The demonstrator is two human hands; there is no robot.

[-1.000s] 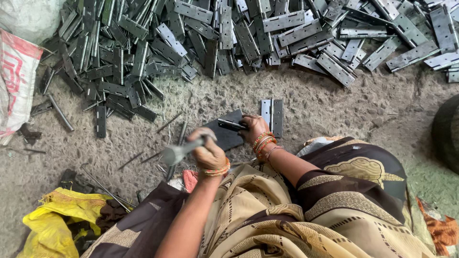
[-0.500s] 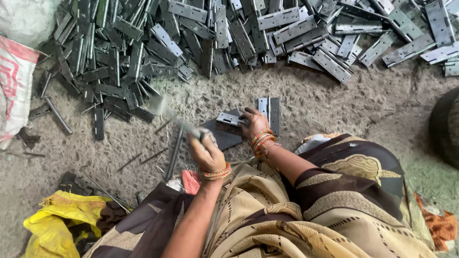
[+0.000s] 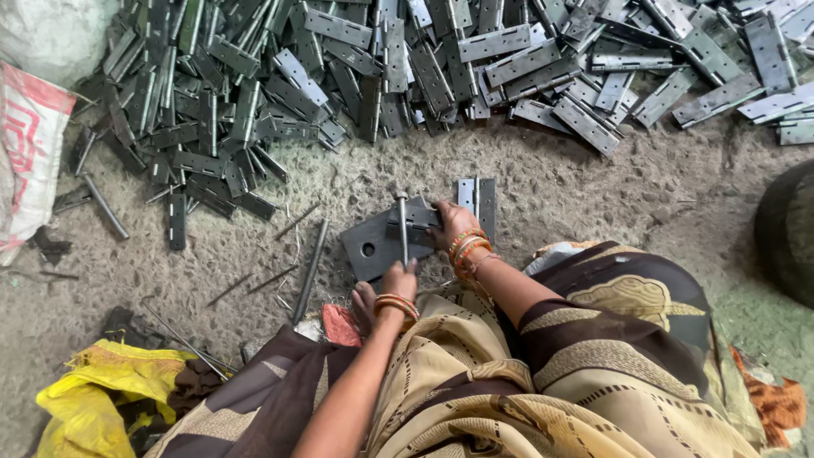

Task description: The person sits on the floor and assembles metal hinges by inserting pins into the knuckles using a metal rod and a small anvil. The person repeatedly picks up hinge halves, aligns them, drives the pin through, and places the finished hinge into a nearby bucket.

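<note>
The left hand (image 3: pixel 397 282) has its grip closed round the handle of a hammer (image 3: pixel 403 227), whose head stands over a hinge (image 3: pixel 413 224); the right hand (image 3: pixel 451 226) pinches that hinge, pressing it flat on a dark metal plate (image 3: pixel 373 246) lying on the gritty floor (image 3: pixel 593 195); two finished hinges (image 3: pixel 476 197) lie just beside the right hand; a large heap of hinges (image 3: pixel 441 59) spreads beyond; loose pins (image 3: pixel 310 270) lie left of the plate

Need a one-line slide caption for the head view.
Seated person's left hand holds a thin tool upright over a hinge steadied by the right hand on a dark plate.
</note>
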